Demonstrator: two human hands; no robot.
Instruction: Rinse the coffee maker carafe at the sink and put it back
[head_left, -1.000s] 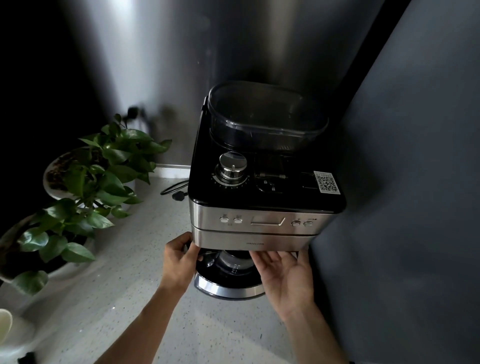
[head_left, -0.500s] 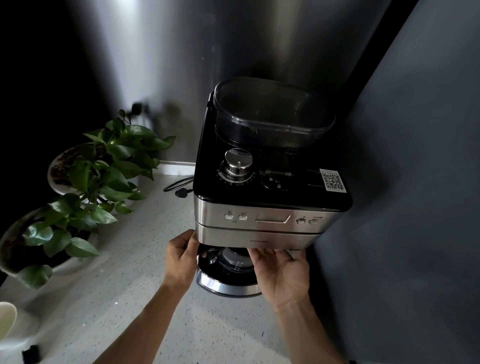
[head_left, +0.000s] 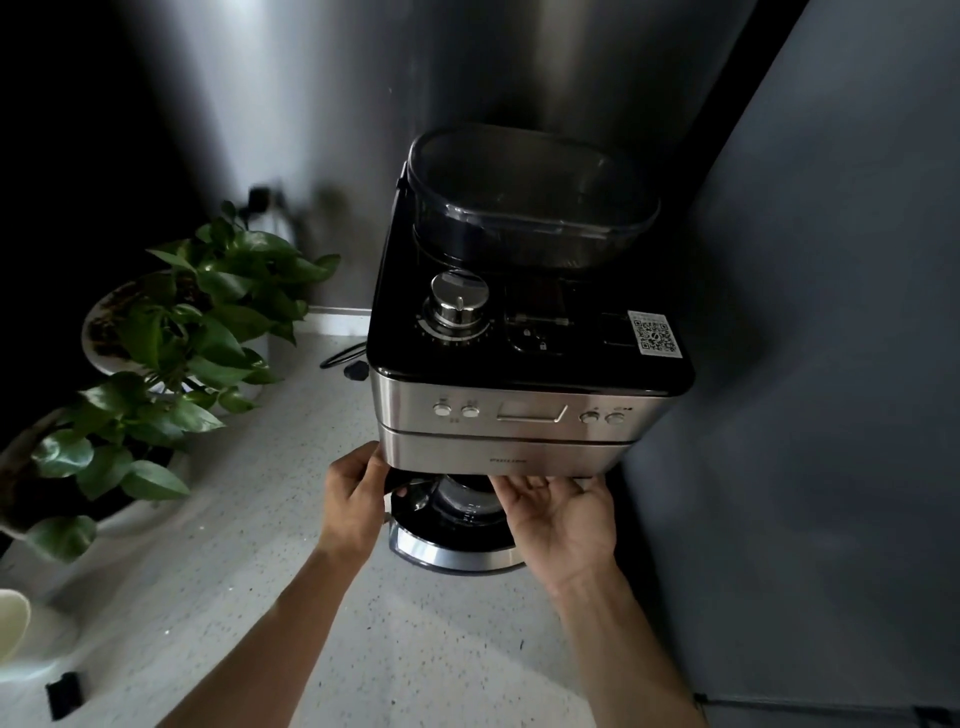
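A steel and black coffee maker (head_left: 519, 415) stands on the speckled counter against the right wall. The glass carafe (head_left: 462, 501) sits on the warming plate (head_left: 452, 556) under the brew head, mostly hidden by it. My left hand (head_left: 353, 499) is curled around the carafe's black handle at its left side. My right hand (head_left: 561, 519) is palm up at the carafe's right side, and its spread fingertips reach under the brew head.
Two potted green plants (head_left: 208, 312) (head_left: 104, 447) stand on the counter to the left. A black power cord (head_left: 340, 358) lies behind the machine's left corner. A dark grey wall (head_left: 805, 415) is close on the right. A white dish edge (head_left: 10, 623) shows at the lower left.
Both hands have crept slightly further in under the brew head. The left fingers have closed more around the handle. The carafe has stayed on the plate.
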